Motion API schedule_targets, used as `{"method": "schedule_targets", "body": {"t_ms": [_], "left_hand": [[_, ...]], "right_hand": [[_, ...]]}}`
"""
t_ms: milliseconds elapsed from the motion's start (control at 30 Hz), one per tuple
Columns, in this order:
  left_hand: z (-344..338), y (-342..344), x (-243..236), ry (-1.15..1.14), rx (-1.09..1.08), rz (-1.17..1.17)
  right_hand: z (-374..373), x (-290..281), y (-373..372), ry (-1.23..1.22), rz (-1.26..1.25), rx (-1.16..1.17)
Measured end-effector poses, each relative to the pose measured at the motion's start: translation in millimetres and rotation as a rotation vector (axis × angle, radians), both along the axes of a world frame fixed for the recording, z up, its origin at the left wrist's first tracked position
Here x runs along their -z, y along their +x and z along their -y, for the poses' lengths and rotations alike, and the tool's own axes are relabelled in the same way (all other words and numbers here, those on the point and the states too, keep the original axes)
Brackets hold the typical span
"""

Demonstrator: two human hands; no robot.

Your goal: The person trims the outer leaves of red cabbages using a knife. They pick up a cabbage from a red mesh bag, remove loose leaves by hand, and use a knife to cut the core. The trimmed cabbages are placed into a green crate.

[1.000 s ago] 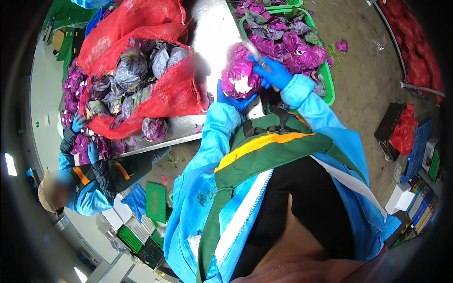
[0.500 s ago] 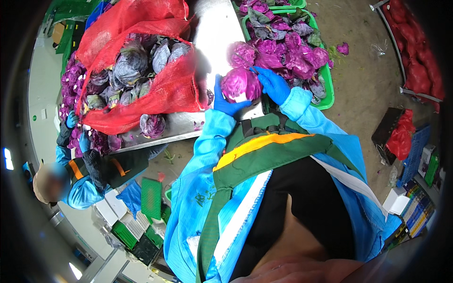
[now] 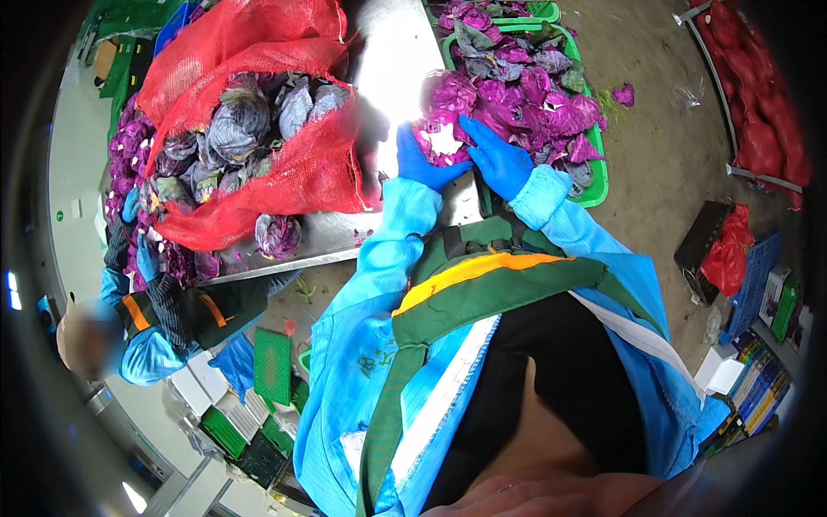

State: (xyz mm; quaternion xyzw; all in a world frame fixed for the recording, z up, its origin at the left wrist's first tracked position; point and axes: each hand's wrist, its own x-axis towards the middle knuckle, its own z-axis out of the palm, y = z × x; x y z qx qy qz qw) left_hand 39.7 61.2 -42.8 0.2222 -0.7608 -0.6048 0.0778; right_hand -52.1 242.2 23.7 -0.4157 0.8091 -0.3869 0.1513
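Brightly lit metal table (image 3: 392, 65), green crate (image 3: 600, 168) beside, brown floor (image 3: 650, 164) — left fingers (image 3: 407, 151), right fingers (image 3: 479, 140) clasping purple cabbage (image 3: 444, 140).

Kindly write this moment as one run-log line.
left hand: cups purple cabbage | right hand: against its right side | red mesh sack: left, on metal table | green crate: right, holding purple leaves

Cabbage (image 3: 438, 143) betw. sack (image 3: 301, 185) on tbl (image 3: 398, 52) to L & crate (image 3: 598, 191) w/ leaves (image 3: 538, 103) to R.

the right glove (image 3: 501, 165) looks smooth and rubbery, the table (image 3: 389, 65) shiny metal, the sack (image 3: 319, 159) rough mesh.
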Motion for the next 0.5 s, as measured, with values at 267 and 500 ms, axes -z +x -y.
{"method": "schedule_targets", "body": {"t_ms": [267, 500], "left_hand": [[-9.8, 0.3, -25.6, -0.305, -0.073, 0.027], [-23.3, -5.0, -29.8, -0.3, -0.188, -0.01]], "right_hand": [[1.9, -10.5, -2.8, 0.111, 0.009, 0.012], [14.6, -1.9, -7.7, 0.204, 0.057, 0.052]]}}
